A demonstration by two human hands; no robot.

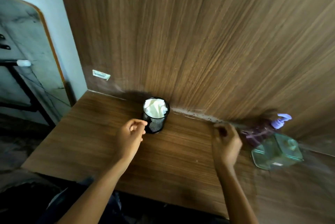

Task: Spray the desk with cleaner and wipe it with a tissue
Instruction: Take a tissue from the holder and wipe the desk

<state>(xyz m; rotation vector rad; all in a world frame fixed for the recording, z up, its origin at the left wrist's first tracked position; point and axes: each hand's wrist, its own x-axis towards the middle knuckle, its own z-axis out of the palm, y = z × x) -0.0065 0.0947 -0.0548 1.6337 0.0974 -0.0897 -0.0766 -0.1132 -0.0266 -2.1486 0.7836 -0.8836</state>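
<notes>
A black mesh cup [155,124] stands at the back of the wooden desk [174,160], stuffed with white tissue [155,108]. My left hand [129,136] hovers just left of the cup, fingers loosely curled, holding nothing. A clear greenish cleaner bottle [277,151] with a purple pump head [281,120] stands at the right, blurred. My right hand [225,144] is over the desk just left of the bottle, fingers curled and apart, holding nothing.
A wood-grain wall panel [199,42] rises right behind the desk, with a small sticker [101,74] on it. Left of the desk are a pale wall and a black metal frame [27,85]. Dark clothing shows below the front edge.
</notes>
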